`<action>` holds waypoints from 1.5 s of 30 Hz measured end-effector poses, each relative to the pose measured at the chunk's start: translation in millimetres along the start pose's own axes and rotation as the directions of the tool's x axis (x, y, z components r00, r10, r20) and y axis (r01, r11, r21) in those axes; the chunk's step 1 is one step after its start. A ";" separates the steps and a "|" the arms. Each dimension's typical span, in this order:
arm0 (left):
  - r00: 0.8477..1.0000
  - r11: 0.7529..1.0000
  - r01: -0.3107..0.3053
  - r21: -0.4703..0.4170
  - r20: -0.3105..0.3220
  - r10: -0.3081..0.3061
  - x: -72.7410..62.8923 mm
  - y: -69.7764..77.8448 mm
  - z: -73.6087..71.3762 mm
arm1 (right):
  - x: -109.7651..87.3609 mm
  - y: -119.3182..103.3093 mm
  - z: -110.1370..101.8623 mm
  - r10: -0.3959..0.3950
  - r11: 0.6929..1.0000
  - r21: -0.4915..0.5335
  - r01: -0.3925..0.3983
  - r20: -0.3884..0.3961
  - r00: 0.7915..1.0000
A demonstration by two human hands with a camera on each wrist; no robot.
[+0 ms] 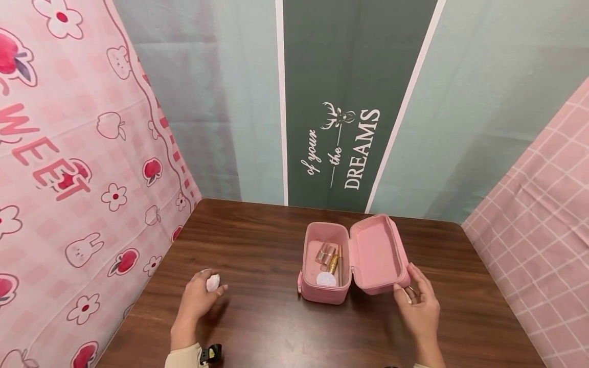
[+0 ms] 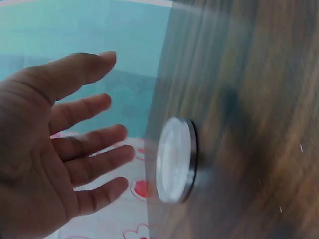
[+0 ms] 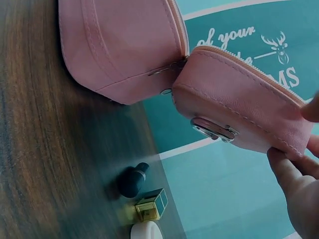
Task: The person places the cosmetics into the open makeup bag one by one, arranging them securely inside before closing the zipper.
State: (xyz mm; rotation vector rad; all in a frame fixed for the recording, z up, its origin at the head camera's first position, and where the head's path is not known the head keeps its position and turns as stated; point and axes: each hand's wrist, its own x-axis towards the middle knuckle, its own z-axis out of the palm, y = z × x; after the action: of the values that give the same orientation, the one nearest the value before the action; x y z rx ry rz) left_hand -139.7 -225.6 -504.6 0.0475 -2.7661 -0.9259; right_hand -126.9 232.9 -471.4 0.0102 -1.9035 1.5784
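A pink zippered makeup case (image 1: pixel 325 295) stands on the table with its lid (image 1: pixel 376 253) swung out to the right. My right hand (image 1: pixel 421 306) pinches the lid's outer corner, thumb on one side and fingers on the other, as the right wrist view also shows. Inside the case lie small pinkish tubes (image 1: pixel 324 254), a gold tube (image 1: pixel 333 263) and a white round disc (image 1: pixel 326 279). On the left, my left hand (image 1: pixel 199 296) hovers with spread fingers by a white round compact (image 2: pixel 174 160) with a dark base; a gap separates them in the left wrist view.
Behind the lid, in the right wrist view, stand a dark bulb-shaped item (image 3: pixel 132 180), a small gold box (image 3: pixel 152 204) and a white rounded item (image 3: pixel 146 231). The brown wooden table (image 1: pixel 257 240) ends at cloth-hung walls at the back and both sides.
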 end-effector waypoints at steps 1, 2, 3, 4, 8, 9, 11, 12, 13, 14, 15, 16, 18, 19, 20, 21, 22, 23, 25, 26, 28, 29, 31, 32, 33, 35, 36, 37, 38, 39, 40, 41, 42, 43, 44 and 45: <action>1.000 1.000 0.013 -0.002 -0.011 -0.013 -0.9 -2.5 -0.6 | -0.2 3.5 -0.6 -0.007 1.000 0.002 0.007 0.016 1.000; 0.999 1.000 0.025 -0.002 -0.020 -0.025 -1.8 -4.8 -1.1 | -0.4 7.1 -1.1 -0.018 1.000 -0.008 0.019 0.029 0.999; 0.999 0.999 0.037 0.001 -0.029 -0.037 -2.7 -7.0 -1.6 | -0.5 9.8 -1.6 -0.039 0.999 -0.033 0.041 0.042 0.998; 0.998 0.999 0.051 0.002 -0.036 -0.051 -3.3 -9.2 -1.9 | -0.4 12.1 -1.9 -0.061 0.996 -0.066 0.064 0.052 0.997; 0.992 0.993 0.117 -0.005 -0.054 -0.117 -6.0 -18.0 -3.2 | 1.7 17.3 -2.1 -0.143 0.974 -0.163 0.156 0.087 0.986; 0.990 0.991 0.130 -0.013 -0.059 -0.130 -6.6 -20.3 -3.4 | 2.3 17.7 -1.9 -0.159 0.968 -0.183 0.173 0.092 0.983; 0.986 0.988 0.147 -0.047 -0.076 -0.151 -7.5 -25.8 -3.2 | 3.4 18.1 -1.4 -0.175 0.958 -0.211 0.192 0.096 0.980; 0.984 0.986 0.151 -0.069 -0.086 -0.156 -8.0 -28.6 -2.9 | 3.6 18.0 -1.2 -0.174 0.957 -0.220 0.191 0.094 0.980; 0.982 0.984 0.154 -0.091 -0.095 -0.163 -8.3 -31.5 -2.4 | 3.7 17.6 -0.9 -0.167 0.958 -0.222 0.183 0.091 0.982; 0.980 0.980 0.160 -0.116 -0.100 -0.172 -8.4 -34.4 -1.7 | 3.6 17.3 -0.7 -0.155 0.958 -0.228 0.172 0.087 0.984; 0.978 0.975 0.168 -0.147 -0.101 -0.183 -8.4 -36.9 -1.2 | 3.4 16.9 -0.6 -0.140 0.960 -0.232 0.156 0.081 0.987; 0.976 0.968 0.178 -0.176 -0.098 -0.197 -8.4 -39.5 -0.6 | 3.0 16.3 -0.4 -0.121 0.963 -0.233 0.136 0.076 0.990; 0.970 0.954 0.205 -0.220 -0.082 -0.228 -8.5 -43.5 0.1 | 2.2 14.1 -0.1 -0.081 0.969 -0.229 0.094 0.066 0.995; 0.967 0.945 0.223 -0.238 -0.069 -0.245 -8.3 -45.4 0.3 | 1.7 12.3 0.1 -0.063 0.971 -0.225 0.076 0.062 0.996; 0.964 0.935 0.236 -0.264 -0.053 -0.259 -8.4 -47.2 0.5 | 1.3 9.9 0.4 -0.048 0.974 -0.220 0.060 0.058 0.997; 0.963 0.925 0.244 -0.292 -0.036 -0.265 -8.4 -49.0 0.5 | 1.0 6.0 1.0 -0.036 0.977 -0.207 0.047 0.057 0.998; 0.962 0.915 0.254 -0.314 -0.019 -0.273 -8.6 -50.9 0.4 | 0.7 1.8 1.7 -0.025 0.980 -0.197 0.036 0.057 0.998; 0.959 0.902 0.267 -0.339 0.000 -0.284 -8.9 -52.8 0.3 | 0.4 -2.8 2.4 -0.017 0.981 -0.191 0.028 0.056 0.998; 0.951 0.870 0.298 -0.392 0.040 -0.308 -9.4 -56.7 0.0 | -0.1 -12.2 4.1 -0.004 0.983 -0.182 0.014 0.058 0.998; 0.946 0.854 0.314 -0.415 0.061 -0.319 -9.6 -58.6 -0.2 | -0.3 -16.4 5.0 0.002 0.984 -0.181 0.009 0.059 0.998; 0.934 0.828 0.351 -0.438 0.095 -0.345 -9.5 -61.5 -0.2 | -0.9 -22.1 6.0 0.012 0.983 -0.183 -0.002 0.057 0.998; 0.928 0.817 0.366 -0.446 0.106 -0.358 -9.3 -62.7 -0.1 | -1.2 -23.6 6.2 0.017 0.984 -0.178 -0.006 0.057 0.998; 0.921 0.808 0.383 -0.448 0.116 -0.372 -8.8 -64.6 0.4 | -1.4 -23.8 6.6 0.017 0.986 -0.165 -0.008 0.055 0.998; 0.920 0.807 0.385 -0.448 0.117 -0.374 -8.4 -65.3 0.7 | -1.5 -23.1 6.4 0.015 0.987 -0.159 -0.006 0.054 0.998; 0.921 0.811 0.382 -0.443 0.114 -0.372 -7.9 -66.1 1.2 | -1.7 -22.9 6.2 0.013 0.988 -0.153 -0.005 0.052 0.999; 0.927 0.828 0.368 -0.423 0.099 -0.362 -6.8 -67.7 2.5 | -1.8 -22.4 6.1 0.008 0.990 -0.144 0.000 0.051 0.999; 0.931 0.840 0.358 -0.407 0.090 -0.353 -6.1 -68.4 3.4 | -1.7 -22.0 6.1 0.004 0.989 -0.146 0.003 0.051 0.999; 0.936 0.853 0.346 -0.391 0.080 -0.343 -5.6 -69.0 4.4 | -1.8 -22.4 6.0 0.003 0.989 -0.148 0.005 0.051 0.999; 0.941 0.866 0.334 -0.373 0.070 -0.332 -4.9 -69.4 5.4 | -1.8 -22.9 5.9 0.000 0.989 -0.148 0.007 0.051 0.999; 0.945 0.877 0.322 -0.355 0.061 -0.322 -4.2 -69.8 6.6 | -1.7 -23.4 5.9 -0.002 0.989 -0.148 0.009 0.052 0.999; 0.947 0.886 0.315 -0.341 0.054 -0.316 -3.6 -69.9 7.6 | -1.7 -23.3 6.0 -0.003 0.989 -0.147 0.010 0.052 0.999; 0.949 0.893 0.311 -0.327 0.050 -0.312 -3.1 -70.1 8.6 | -1.6 -23.2 5.9 -0.003 0.989 -0.147 0.011 0.051 0.999; 0.950 0.897 0.308 -0.315 0.045 -0.310 -2.7 -70.1 9.4 | -1.7 -23.1 5.9 -0.004 0.989 -0.149 0.012 0.051 0.999; 0.949 0.900 0.309 -0.307 0.043 -0.311 -2.3 -69.9 10.0 | -1.7 -23.1 5.9 -0.003 0.989 -0.148 0.011 0.050 0.999; 0.950 0.902 0.308 -0.302 0.042 -0.311 -2.0 -69.7 10.4 | -1.8 -23.2 6.0 -0.003 0.989 -0.150 0.010 0.051 0.999; 0.949 0.905 0.309 -0.292 0.040 -0.311 -1.7 -69.5 10.8 | -1.9 -23.2 6.1 -0.002 0.988 -0.153 0.010 0.050 0.999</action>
State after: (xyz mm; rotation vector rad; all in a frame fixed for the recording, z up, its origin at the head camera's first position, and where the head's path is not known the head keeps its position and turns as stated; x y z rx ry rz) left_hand -143.2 -274.6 -554.9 0.4530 -2.6240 -1.4056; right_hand -119.0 220.5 -452.4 -0.0110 -2.0576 1.4357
